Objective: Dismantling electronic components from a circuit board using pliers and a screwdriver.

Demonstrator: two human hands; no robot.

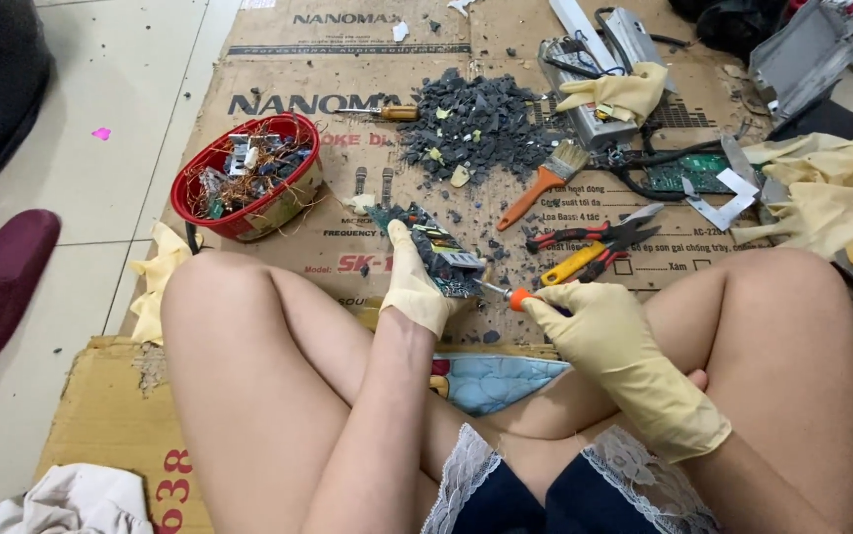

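Left hand (415,287) grips a circuit board (438,255) over the cardboard (347,237). Right hand (599,326) is closed round a screwdriver (506,295), tip at the board's four o'clock edge. Red basket (249,178) sits at ten o'clock, pliers (590,247) at two.

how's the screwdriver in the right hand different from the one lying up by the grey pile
The held screwdriver sits gripped in the right hand, only an orange bit of handle showing, tip at the circuit board that the left hand holds. The other screwdriver lies loose and untouched on the cardboard, its amber handle in full view. Both lie roughly level.
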